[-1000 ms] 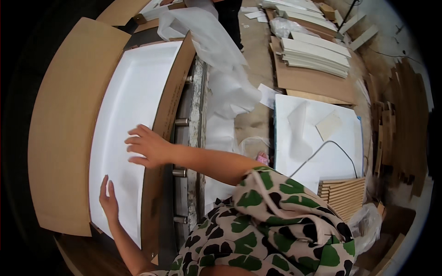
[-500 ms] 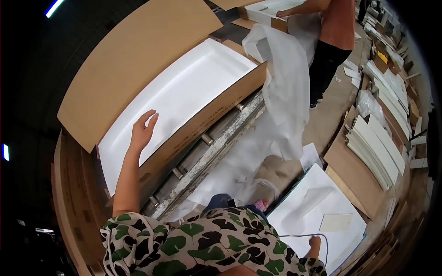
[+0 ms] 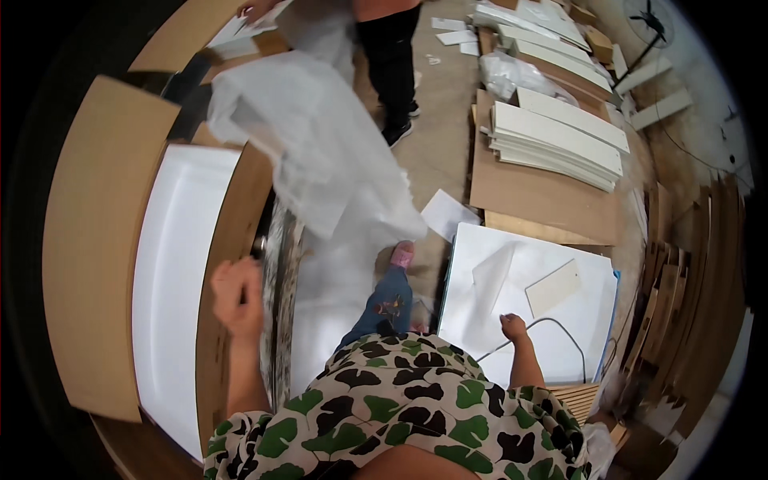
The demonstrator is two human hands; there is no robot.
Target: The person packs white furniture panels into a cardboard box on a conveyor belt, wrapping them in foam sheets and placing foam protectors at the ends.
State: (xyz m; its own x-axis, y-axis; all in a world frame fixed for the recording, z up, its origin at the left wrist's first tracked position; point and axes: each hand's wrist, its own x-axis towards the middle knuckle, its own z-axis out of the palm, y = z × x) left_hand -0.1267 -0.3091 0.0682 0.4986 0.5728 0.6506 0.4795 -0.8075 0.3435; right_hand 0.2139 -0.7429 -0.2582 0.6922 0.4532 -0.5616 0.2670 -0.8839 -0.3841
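My left hand (image 3: 236, 294) hovers with its fingers curled in, holding nothing, just above the inner brown wall of a long open cardboard box (image 3: 96, 240). A large white panel (image 3: 172, 280) lies inside that box. My right hand (image 3: 512, 326) is low on the right, resting on a white board (image 3: 496, 320) on the floor beside a thin grey cable (image 3: 560, 324). Whether its fingers grip the cable is unclear. A clear plastic sheet (image 3: 320, 152) hangs across the middle, held up by another person in black trousers (image 3: 388, 56) at the top.
Stacks of white boards (image 3: 560, 136) lie on brown cardboard sheets (image 3: 544, 200) at the upper right. Wooden slats (image 3: 688, 264) lean along the right side. A small white card (image 3: 554, 286) lies on the floor board. A metal rail (image 3: 280, 264) runs beside the box.
My left hand has lifted off the white panel and curled shut above the box wall. My right hand went down onto the floor board. The view swung right, and the plastic sheet moved over the box.
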